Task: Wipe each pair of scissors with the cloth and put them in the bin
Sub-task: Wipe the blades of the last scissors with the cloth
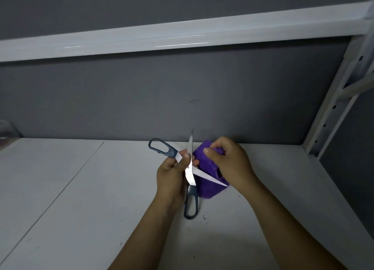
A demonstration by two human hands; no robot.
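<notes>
Holding the scissors point(191, 178) spread wide, your left hand point(172, 174) grips them near the pivot. Its fingers point(185, 160) are curled round the metal just below the crossing, the thumb pressed on the front of the blades. There is one pair in view. It has two bright blades and two dark blue-grey loop handles. One blade points up and away from you, its tip against the grey wall point(182, 87). The other blade runs out to your right and lies across the cloth point(204, 162). One handle sticks out to the upper left of your hand, and the other hangs down towards you below the wrist. I cannot tell whether that lower handle touches the worktop point(81, 188).

Your right hand point(230, 164) holds the single purple cloth, bunched up, with the fingers bent over its top and far side. One fingertip presses into the fabric near the upper edge. The cloth sits just right of the pivot, touching the blade that crosses it, and its lower part hangs behind that blade.

Both hands are above the middle of the white worktop, close to the wall. A few dark specks point(204, 217) lie on the surface beside the lower handle. One white shelf point(162, 37) runs overhead, joined at the right to one white perforated upright point(332, 111). At the far left edge sits one pale, see-through object point(6, 130), too cropped to identify.
</notes>
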